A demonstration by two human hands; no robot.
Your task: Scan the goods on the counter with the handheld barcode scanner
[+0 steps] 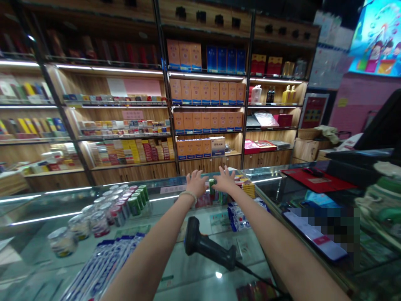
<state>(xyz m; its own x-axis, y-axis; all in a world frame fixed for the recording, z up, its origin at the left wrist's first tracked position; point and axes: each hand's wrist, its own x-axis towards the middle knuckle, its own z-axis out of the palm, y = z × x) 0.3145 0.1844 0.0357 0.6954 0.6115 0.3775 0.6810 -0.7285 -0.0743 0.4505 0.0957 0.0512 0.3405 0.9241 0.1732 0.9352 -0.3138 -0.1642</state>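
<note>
Both my arms reach forward over a glass counter [184, 267]. My left hand [196, 183], with a beaded bracelet at the wrist, has its fingers spread and holds nothing. Facing it, my right hand [224, 180] also has spread fingers and nothing in it. Between the two stands a small green container [212, 186], near my right fingertips; whether they touch it I cannot tell. A black barcode scanner [208, 246] lies between my forearms. Rows of small cans [117, 213] and blue-white packets [106, 263] are at the left. More blue-white packets [239, 217] lie beside my right forearm.
Yellow packs [249, 190] sit past my right wrist. At the right are a red mat [319, 179], a phone-like flat device [313, 234], a black monitor [382, 129] and a green bag [380, 205]. Lit shelves with orange boxes [205, 92] stand behind the counter.
</note>
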